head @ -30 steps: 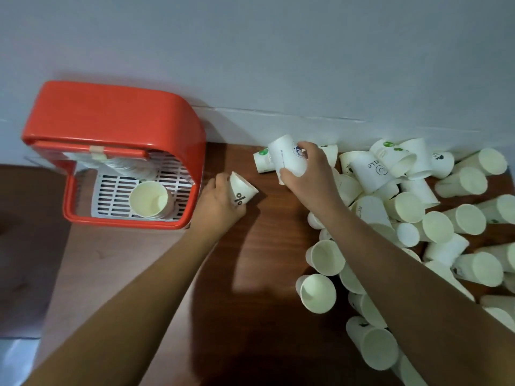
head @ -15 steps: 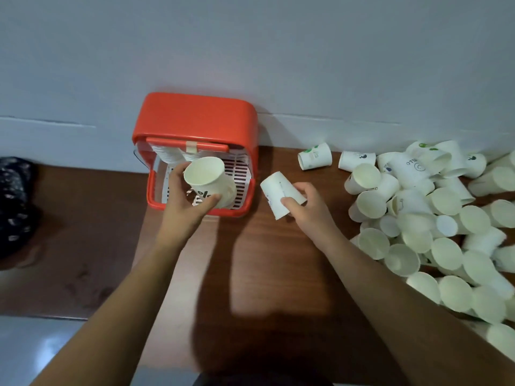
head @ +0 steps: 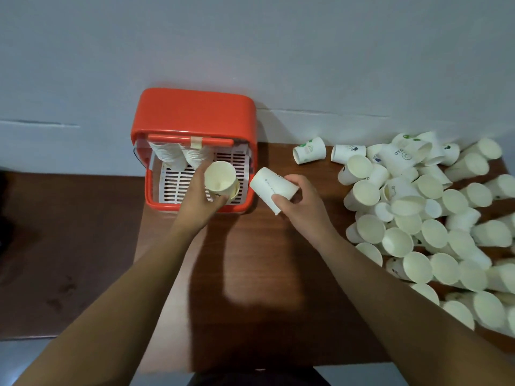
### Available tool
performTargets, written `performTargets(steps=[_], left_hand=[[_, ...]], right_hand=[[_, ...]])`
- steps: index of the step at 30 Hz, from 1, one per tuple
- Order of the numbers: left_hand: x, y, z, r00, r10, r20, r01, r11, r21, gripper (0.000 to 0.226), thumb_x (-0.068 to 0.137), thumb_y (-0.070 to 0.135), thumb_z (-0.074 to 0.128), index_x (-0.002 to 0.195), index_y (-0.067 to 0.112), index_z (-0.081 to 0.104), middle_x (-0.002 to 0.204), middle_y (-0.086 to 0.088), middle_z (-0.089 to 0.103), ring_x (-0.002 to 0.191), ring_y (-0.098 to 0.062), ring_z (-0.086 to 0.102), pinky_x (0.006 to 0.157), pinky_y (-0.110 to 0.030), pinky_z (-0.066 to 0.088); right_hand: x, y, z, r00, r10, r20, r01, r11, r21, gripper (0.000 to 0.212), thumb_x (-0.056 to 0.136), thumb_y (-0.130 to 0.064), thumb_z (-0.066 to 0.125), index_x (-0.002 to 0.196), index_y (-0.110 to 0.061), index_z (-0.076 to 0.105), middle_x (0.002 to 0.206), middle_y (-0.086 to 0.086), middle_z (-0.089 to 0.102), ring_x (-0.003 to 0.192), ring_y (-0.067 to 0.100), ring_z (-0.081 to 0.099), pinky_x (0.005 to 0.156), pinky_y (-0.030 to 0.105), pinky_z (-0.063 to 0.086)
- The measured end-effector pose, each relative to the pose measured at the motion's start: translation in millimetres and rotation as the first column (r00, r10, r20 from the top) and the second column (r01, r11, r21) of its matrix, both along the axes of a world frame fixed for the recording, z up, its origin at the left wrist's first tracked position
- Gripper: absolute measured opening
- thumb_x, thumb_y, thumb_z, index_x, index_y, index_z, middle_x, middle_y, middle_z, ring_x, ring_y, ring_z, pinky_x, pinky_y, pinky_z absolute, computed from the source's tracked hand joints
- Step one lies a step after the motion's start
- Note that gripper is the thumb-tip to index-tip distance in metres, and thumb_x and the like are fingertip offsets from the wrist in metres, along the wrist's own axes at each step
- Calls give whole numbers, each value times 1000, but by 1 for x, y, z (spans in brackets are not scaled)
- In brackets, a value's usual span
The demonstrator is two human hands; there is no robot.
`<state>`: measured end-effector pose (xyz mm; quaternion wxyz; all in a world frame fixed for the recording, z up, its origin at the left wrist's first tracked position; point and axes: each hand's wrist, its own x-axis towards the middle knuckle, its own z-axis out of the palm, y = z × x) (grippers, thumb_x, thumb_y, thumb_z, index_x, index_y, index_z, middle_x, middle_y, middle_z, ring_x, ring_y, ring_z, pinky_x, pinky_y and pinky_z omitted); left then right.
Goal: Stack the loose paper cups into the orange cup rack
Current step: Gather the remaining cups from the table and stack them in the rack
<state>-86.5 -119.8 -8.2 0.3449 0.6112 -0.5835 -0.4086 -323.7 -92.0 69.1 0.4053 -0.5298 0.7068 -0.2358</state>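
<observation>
The orange cup rack (head: 195,112) stands against the wall, its white slotted floor facing me, with two stacks of nested cups (head: 178,154) at its back left. My left hand (head: 200,199) holds a paper cup (head: 220,176), mouth up, over a cup standing at the rack's front right. My right hand (head: 298,199) grips another white paper cup (head: 270,185) on its side, just right of the rack. A big heap of loose paper cups (head: 418,218) covers the right of the table.
The dark wooden table (head: 250,274) runs from the wall toward me. Two cups (head: 309,150) lie apart near the wall, left of the heap. A lower brown surface (head: 69,246) lies to the left of the table.
My left hand carried its cup from the table into the rack, over the standing cup. My right hand lifted a cup from the heap and brought it left, next to the rack.
</observation>
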Motion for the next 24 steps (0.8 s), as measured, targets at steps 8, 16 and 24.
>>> performTargets(steps=[8,16,24], left_hand=[[11,-8,-11,962,-273,0,271,953,135,81,76,36,81,144,39,39,137,8,52,125,-17,51,102,-49,48],[24,-2,-1,964,-1,-265,76,960,270,73,85,35,68,149,45,35,143,4,54,129,-11,53,105,-31,45],[27,0,9,921,61,-384,33,972,234,39,99,40,58,137,42,54,134,12,61,122,-10,59,103,-38,49]], right_hand=[[24,-16,12,998,41,-58,-47,992,-120,65,81,-32,77,131,-19,38,129,-2,53,115,12,54,72,8,43],[62,-26,-12,858,325,-398,-466,819,-336,63,74,-26,76,130,-10,51,125,11,49,111,29,51,93,45,48],[79,-38,-36,851,428,-304,-498,841,-212,71,81,-23,73,144,-8,45,144,11,50,133,27,46,112,40,37]])
